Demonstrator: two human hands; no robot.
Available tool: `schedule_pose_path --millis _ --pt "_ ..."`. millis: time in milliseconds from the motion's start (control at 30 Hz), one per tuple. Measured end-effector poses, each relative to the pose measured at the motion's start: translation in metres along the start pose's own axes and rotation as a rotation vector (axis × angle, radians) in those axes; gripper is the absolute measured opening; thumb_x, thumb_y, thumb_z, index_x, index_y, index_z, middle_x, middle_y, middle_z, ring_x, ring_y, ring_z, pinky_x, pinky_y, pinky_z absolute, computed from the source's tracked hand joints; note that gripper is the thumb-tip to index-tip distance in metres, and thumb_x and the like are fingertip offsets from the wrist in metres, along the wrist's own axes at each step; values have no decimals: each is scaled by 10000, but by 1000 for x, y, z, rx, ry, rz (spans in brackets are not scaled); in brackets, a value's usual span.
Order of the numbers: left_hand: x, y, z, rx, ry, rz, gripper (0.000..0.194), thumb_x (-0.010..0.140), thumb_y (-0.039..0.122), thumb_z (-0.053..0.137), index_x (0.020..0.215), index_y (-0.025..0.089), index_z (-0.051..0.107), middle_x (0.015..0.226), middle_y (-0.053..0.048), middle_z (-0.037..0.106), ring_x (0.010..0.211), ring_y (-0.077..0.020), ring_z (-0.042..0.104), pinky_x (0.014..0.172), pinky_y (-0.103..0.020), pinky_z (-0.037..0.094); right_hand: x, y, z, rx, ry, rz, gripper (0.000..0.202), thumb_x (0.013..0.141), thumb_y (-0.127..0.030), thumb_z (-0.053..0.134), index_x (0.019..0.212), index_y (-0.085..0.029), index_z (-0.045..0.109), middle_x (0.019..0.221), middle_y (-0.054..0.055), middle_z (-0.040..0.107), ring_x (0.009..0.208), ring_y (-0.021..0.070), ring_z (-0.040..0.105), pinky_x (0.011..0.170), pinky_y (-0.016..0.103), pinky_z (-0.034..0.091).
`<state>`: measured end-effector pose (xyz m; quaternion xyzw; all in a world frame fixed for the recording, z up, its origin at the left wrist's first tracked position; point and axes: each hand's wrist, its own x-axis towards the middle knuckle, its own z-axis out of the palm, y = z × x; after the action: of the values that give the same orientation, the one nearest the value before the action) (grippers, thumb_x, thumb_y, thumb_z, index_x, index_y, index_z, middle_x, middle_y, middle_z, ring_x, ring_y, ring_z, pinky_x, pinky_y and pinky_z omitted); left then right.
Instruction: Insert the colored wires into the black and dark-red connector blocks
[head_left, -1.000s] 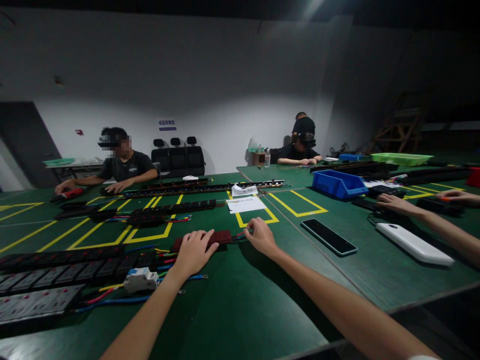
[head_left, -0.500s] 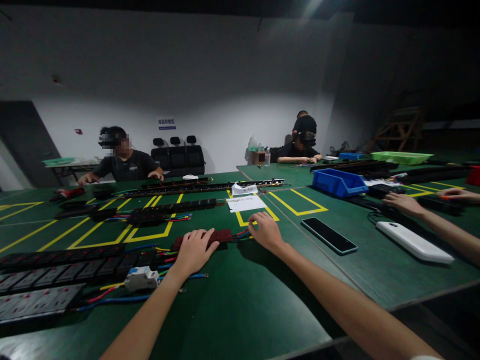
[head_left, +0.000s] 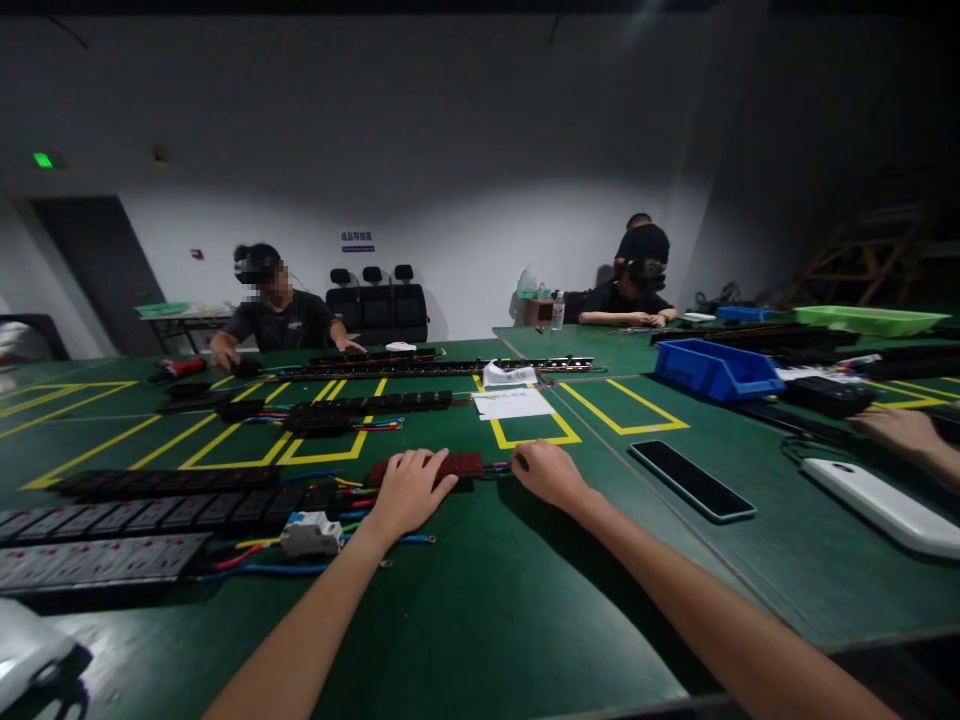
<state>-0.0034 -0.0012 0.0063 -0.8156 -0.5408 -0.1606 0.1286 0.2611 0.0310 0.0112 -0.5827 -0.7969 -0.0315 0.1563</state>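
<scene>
My left hand point(head_left: 411, 490) is laid over a dark red block point(head_left: 461, 464), its fingers across the top to the far side and the thumb along the near side. Short coloured wires point(head_left: 496, 468) come out of the block's right end. At those wires my right hand point(head_left: 551, 474) is closed, with curled fingers; the fingertips are partly hidden. To the left of my left hand lie black socket strips point(head_left: 142, 520) with red, blue, green and yellow leads. A white circuit breaker point(head_left: 310, 533) sits among these leads, close to my left wrist.
A phone point(head_left: 691, 482), a white power bank point(head_left: 877, 500) and a blue bin point(head_left: 716, 370) are on the right. Paper sheets point(head_left: 514, 403) lie ahead. Another person's hand point(head_left: 904, 430) is at the right edge. People point(head_left: 289, 320) sit across the green table, which has yellow tape outlines.
The view has turned left, so the scene sits farther right. My right hand's fingers have curled in more tightly at the wires. My left hand stays on the dark red block.
</scene>
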Motion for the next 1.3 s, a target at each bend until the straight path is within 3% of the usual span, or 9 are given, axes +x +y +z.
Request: schedule_pose_path --millis 367,633,833,967,1167,1300 --pt "1 0 5 31 88 -13 388 1026 409 422 1363 323 594 1342 -69 620 1235 -275 513 1056 -471 343 -3 -1 1 -16 -9 -33 223 939 -259 517 910 -206 732 957 92 744 929 231 660 766 281 423" --pt "0 1 1 5 92 -44 422 1021 442 411 1343 259 614 1341 -104 618 1236 -288 527 1040 -476 384 -5 2 2 -5 -6 -43 278 967 -424 537 941 -228 732 976 73 719 942 219 653 734 267 426" --pt "0 -1 5 -20 45 -17 492 996 516 439 1387 244 561 1444 -116 552 1361 -302 455 1139 -514 321 -5 2 -1 -96 -18 111 411 965 -553 513 1051 -192 691 1074 130 694 1020 261 653 765 295 452" --pt "0 -3 7 -23 31 -17 504 984 535 458 1406 271 534 1446 -116 545 1372 -306 445 1155 -533 295 -2 7 -2 -52 -119 229 563 950 -672 448 958 -168 699 1000 155 714 916 270 690 714 307 449" --pt "0 -3 2 3 75 14 438 974 484 512 1355 280 579 1285 -109 588 1230 -289 509 1096 -499 348 4 16 -1 131 -181 269 537 914 -681 515 780 -202 716 858 96 727 805 227 683 637 274 380" --pt "1 -4 0 5 67 16 404 977 449 527 1341 286 592 1246 -99 576 1174 -277 516 1063 -483 377 8 20 10 278 -112 315 463 881 -651 584 793 -209 689 816 53 710 770 194 645 598 255 329"
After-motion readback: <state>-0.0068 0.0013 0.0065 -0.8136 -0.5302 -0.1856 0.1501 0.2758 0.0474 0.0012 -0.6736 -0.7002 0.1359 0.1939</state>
